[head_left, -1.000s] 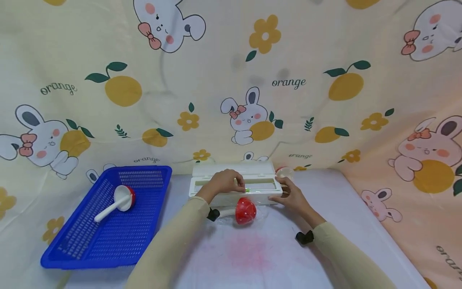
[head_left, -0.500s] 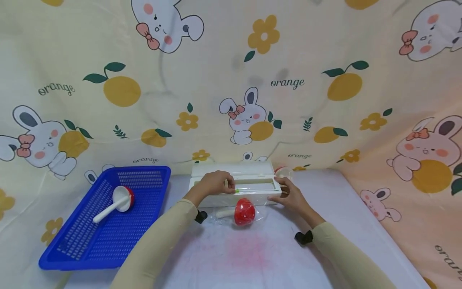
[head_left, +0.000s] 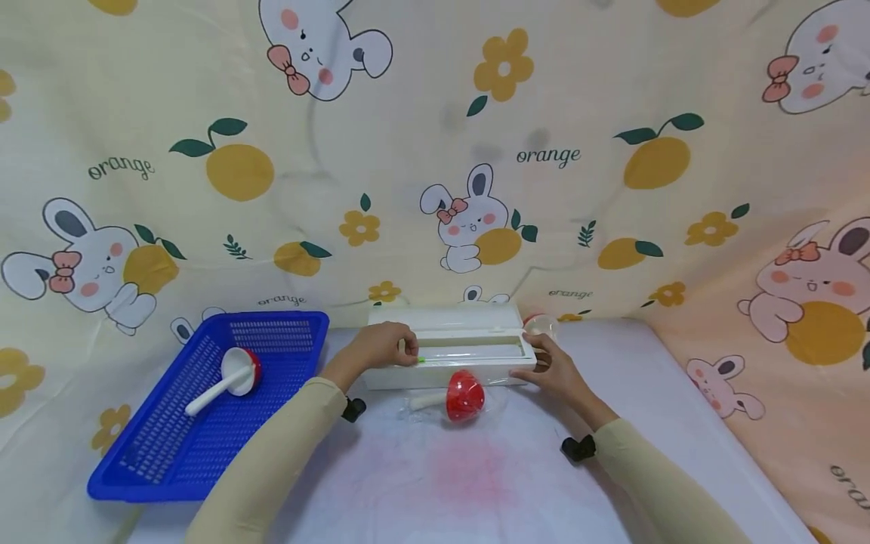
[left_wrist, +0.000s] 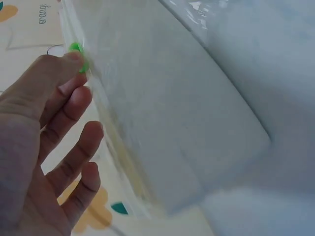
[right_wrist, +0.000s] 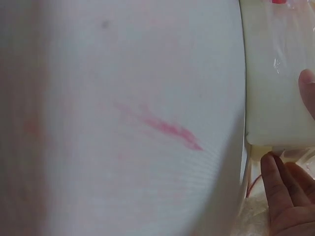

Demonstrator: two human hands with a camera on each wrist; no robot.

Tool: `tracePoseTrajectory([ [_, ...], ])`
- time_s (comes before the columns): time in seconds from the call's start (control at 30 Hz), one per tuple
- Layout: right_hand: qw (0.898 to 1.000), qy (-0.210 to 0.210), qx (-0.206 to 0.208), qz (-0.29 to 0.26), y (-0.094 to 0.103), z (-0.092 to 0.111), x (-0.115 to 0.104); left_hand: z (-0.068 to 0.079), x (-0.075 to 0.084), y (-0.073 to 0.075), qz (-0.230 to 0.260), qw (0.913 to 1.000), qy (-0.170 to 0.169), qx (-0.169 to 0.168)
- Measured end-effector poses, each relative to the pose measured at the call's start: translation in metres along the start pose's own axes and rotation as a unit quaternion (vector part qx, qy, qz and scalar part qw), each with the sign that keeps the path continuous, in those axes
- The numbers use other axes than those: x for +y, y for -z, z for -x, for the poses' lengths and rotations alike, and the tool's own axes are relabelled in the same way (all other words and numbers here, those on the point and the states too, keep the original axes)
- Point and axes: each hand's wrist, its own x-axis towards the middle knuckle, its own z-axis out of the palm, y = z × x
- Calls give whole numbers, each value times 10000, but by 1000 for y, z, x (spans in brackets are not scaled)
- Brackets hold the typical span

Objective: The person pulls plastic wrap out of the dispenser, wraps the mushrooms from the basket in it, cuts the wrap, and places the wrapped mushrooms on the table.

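Observation:
A white cling film dispenser (head_left: 442,375) lies lengthwise at the back of the table, its lid (head_left: 445,315) raised behind it. Clear film drapes over its front. My left hand (head_left: 384,349) pinches a small green slide cutter (left_wrist: 76,49) between thumb and forefinger at the dispenser's front upper edge; its other fingers are loosely bent. The right end of the dispenser is gripped by my right hand (head_left: 557,369), thumb on the front face and fingers round the end. Just in front lies a red-and-white mushroom-shaped thing with a handle (head_left: 465,397), film around it.
On the left stands a blue plastic basket (head_left: 204,461) with another red-topped, white-handled mushroom-shaped thing (head_left: 238,372) in it. A similar round red-and-white thing (head_left: 541,325) sits behind the dispenser's right end. A printed cloth (head_left: 381,166) hangs behind the table.
My left hand has slid leftward along the dispenser's front edge with the green cutter, from right of the middle to left of it. The right hand keeps its grip on the right end.

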Motion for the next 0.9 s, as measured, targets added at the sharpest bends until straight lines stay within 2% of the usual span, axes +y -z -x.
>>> tracePoseTrajectory([
  [0.13, 10000, 42, -50, -37, 1, 0, 4, 13, -12, 6, -29, 10000, -86, -34],
  [0.3, 9999, 95, -60, -13, 1, 0, 6, 28, -30, 14, 206, 9994, -217, -161],
  [0.37, 10000, 89, -40, -23, 1, 0, 5, 33, -36, 17, 258, 9994, -153, -148],
  [0.5, 10000, 53, -71, -44, 4, 0, 2, 41, -46, 19, 4, 10000, -10, -4],
  [0.7, 9999, -9, -83, -60, 6, 1, 1, 47, -52, 20, -320, 9993, -100, 161],
  [0.9, 9999, 24, -106, -69, 4, 1, 1, 52, -52, 23, -636, 9978, -69, 144],
])
